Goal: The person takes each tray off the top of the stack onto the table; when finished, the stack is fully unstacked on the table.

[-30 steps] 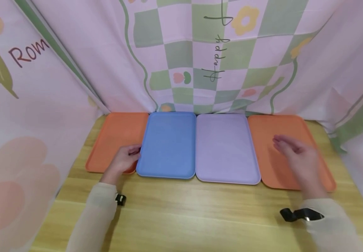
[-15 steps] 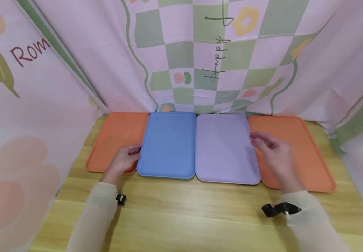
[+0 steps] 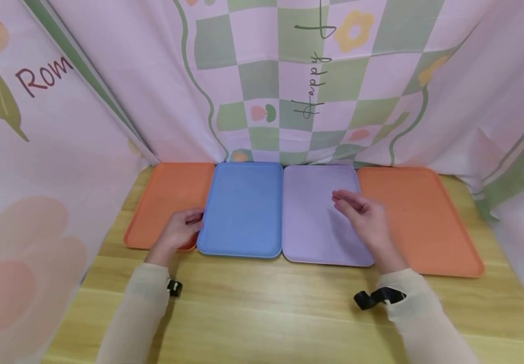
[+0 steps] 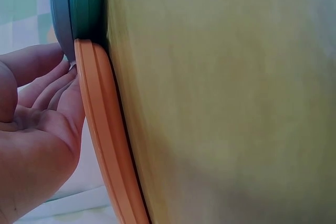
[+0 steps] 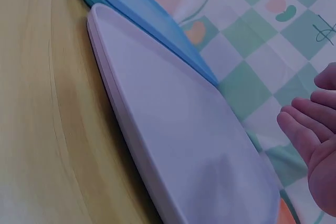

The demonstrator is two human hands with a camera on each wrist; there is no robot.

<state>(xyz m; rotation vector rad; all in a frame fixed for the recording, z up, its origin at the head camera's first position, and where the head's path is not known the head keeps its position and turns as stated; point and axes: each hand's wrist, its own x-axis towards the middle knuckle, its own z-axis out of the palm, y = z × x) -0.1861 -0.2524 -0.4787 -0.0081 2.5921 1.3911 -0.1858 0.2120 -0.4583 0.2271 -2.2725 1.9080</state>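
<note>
In the head view, my left hand (image 3: 181,230) is at the left edge of a blue tray (image 3: 243,212), over the right side of an orange tray (image 3: 171,194). The left wrist view shows its thumb and fingers pinching the rim of the blue tray (image 4: 60,9), which lies on a teal tray (image 4: 86,3). My right hand (image 3: 368,222) hovers above a lilac tray (image 3: 312,217) with relaxed fingers and nothing in them. Below it, the lilac tray (image 5: 163,103) carries its shadow in the right wrist view.
Another orange tray (image 3: 425,222) lies at the right end of the row. The trays stand side by side on a wooden table (image 3: 262,313). A patterned curtain (image 3: 257,81) hangs right behind them, and more cloth (image 3: 39,202) closes off the left side.
My right hand has moved left, from above the right orange tray to above the lilac tray. The left hand stays at the blue tray's edge, and the trays keep their places.
</note>
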